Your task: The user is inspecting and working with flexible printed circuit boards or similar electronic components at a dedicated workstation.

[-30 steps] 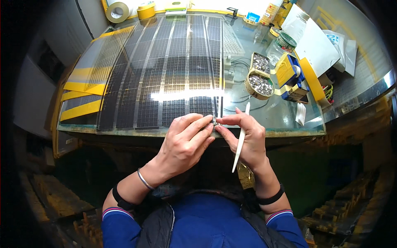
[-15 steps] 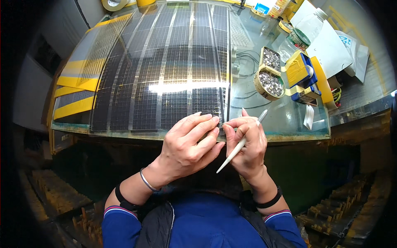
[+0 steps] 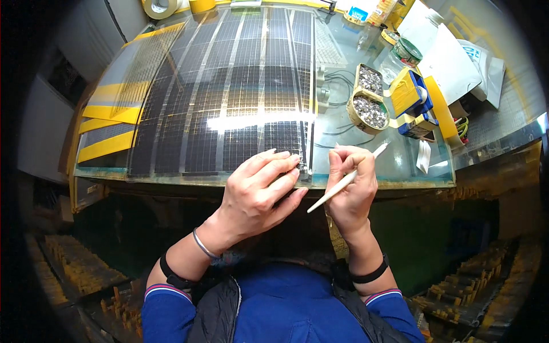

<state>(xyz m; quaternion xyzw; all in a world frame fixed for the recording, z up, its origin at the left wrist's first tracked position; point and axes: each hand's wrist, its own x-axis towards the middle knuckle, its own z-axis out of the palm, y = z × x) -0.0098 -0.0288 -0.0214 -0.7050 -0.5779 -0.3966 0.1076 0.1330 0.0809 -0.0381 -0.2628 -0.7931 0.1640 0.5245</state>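
Observation:
A dark sheet with a fine grid and pale lengthwise stripes [image 3: 200, 103] lies on the glass-topped table. My left hand [image 3: 257, 186] rests at its near right corner, fingers extended and slightly bent, with the fingertips on the sheet. A little to the right, over the table's front edge, my right hand [image 3: 354, 188] carries a slim white pen-like tool [image 3: 331, 193]. This tool slants across the fingers, its tapered end toward me and its greyish end pointing away. Thumb and forefinger are pinched together; whether anything small sits between them I cannot tell.
Two joined tubs of small grey-white pieces [image 3: 358, 121] stand right of the sheet. Beside them are a yellow pad [image 3: 404, 96] in a blue holder, a green-lidded jar [image 3: 408, 51] and white sheets [image 3: 452, 63]. Yellow strips [image 3: 108, 147] lie left; a tape roll [image 3: 160, 15] is behind.
My right hand has moved right, away from the left fingertips and the sheet's corner, still carrying the white tool. My left hand stays at the corner.

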